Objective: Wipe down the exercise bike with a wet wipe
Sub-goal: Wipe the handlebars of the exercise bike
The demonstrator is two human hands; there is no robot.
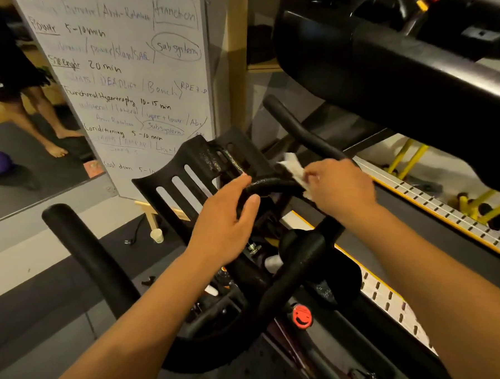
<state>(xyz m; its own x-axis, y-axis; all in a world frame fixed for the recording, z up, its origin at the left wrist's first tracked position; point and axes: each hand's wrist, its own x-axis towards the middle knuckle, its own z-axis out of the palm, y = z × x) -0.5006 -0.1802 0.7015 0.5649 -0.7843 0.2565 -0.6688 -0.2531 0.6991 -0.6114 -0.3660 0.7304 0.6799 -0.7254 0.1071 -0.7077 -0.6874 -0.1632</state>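
The black exercise bike's handlebars fill the middle of the head view, with a slotted black tablet holder in front. My right hand pinches a crumpled white wet wipe and presses it on the curved front loop of the handlebar. My left hand holds the same loop further left, thumb under the bar and fingers over it. A red resistance knob sits lower on the frame.
A whiteboard with handwriting leans on the left beside a mirror. A large black machine part hangs overhead at upper right. A yellow-edged pegged rail runs along the right. A small white cup stands on the floor.
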